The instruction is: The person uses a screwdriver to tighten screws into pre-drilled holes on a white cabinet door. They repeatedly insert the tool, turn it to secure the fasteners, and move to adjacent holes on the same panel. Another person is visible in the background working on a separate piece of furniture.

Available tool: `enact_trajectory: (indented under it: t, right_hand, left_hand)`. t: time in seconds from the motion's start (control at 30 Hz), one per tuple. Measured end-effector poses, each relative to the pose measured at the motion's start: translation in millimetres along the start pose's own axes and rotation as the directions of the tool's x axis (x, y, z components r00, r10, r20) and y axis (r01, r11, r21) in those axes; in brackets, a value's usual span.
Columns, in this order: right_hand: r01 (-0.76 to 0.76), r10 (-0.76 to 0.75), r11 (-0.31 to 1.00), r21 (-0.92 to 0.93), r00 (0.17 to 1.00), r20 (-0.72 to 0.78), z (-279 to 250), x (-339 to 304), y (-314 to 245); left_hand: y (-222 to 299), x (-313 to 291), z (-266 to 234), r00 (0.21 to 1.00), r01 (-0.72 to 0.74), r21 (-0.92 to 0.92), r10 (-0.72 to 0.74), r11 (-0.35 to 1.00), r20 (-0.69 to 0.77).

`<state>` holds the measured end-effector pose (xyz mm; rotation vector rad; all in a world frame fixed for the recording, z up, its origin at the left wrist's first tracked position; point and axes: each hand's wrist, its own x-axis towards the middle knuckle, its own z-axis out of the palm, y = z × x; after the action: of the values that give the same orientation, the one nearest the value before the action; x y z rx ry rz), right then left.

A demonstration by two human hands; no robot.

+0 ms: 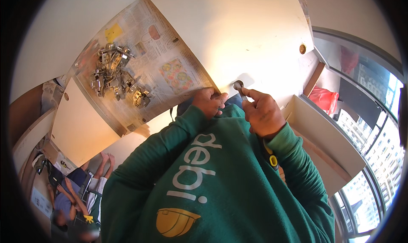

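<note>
My right hand (264, 114) is closed round the handle of a hammer (239, 85). Its shiny metal head is over the near edge of a white board (259, 26), casting a shadow there. To its left, my left hand (208, 102) has its fingers curled together at the board's edge, next to the newspaper; whatever they may hold is hidden. A pile of metal cabinet hinges (114, 73) lies on the newspaper (170, 51), left of my left hand.
Round holes, such as the hole (302, 49), mark the white boards. Another pale panel (80, 122) stands at left. At right are a red bag (324, 99), an open cabinet box (325, 143) and windows. Other people (78, 192) sit at lower left.
</note>
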<state>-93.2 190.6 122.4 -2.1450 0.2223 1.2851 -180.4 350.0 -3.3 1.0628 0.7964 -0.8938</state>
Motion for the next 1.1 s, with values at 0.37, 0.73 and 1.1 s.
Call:
enact_trajectory:
  t: [0.37,0.73,1.1]
  right_hand:
    - [-0.161,0.16,0.951,0.264,0.987,0.023,20,1,-11]
    - [-0.248,0.255,0.949,0.195,0.967,-0.011,7,1,-7]
    - [-0.272,0.265,0.679,0.682,0.957,0.117,31,8,10]
  left_hand:
    - [5,4,-1,0.999,0.048,0.002,-0.048,0.999,0.018]
    - [19,3,-7,0.991,0.109,0.111,-0.116,0.988,0.063]
    - [13,4,-9,0.99,0.118,0.072,-0.123,0.99,0.065]
